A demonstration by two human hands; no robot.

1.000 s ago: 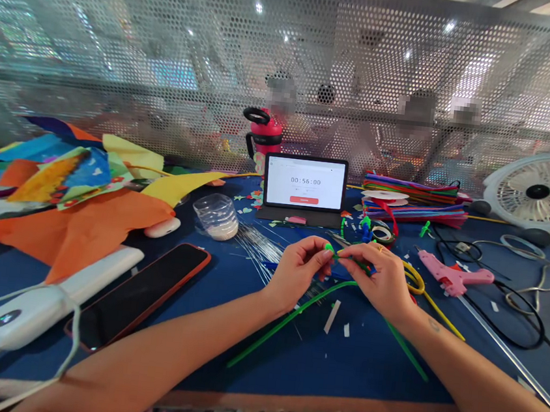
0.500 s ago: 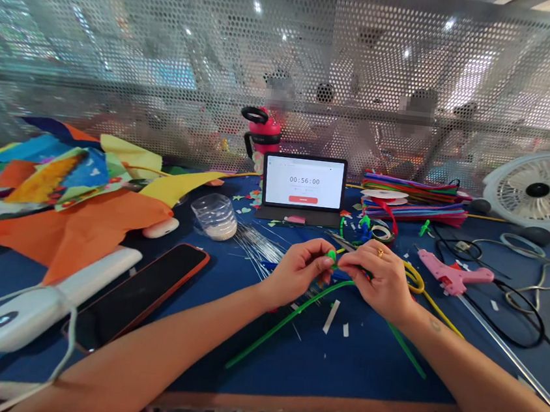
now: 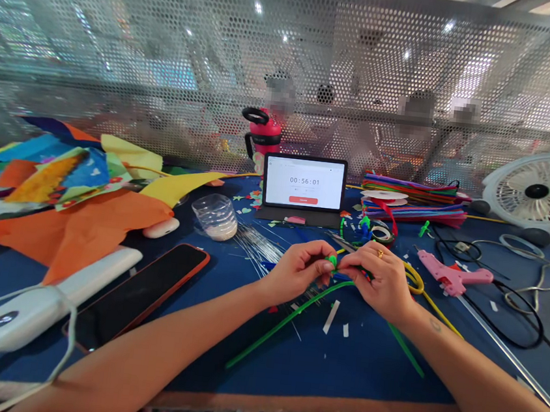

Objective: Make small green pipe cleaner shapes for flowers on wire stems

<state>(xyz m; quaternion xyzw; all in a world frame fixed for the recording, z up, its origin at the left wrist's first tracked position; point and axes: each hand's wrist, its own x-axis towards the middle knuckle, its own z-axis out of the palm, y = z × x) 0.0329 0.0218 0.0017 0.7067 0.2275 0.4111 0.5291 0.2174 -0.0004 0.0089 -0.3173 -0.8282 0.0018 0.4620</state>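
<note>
Left hand (image 3: 292,275): grip closed on a small, bright green, rounded coil of fuzzy stem (image 3: 333,260), held between thumb and fingertips above the blue surface (image 3: 336,376). Right hand (image 3: 385,280): grip pinched, its fingertips just beside the coil on its right; what lies between them is hidden. The left hand is the nearer, touching the coil; the coil's long axis cannot be told. Below, a long green fuzzy stem (image 3: 293,315) slants from the right fingers toward the near left.
</note>
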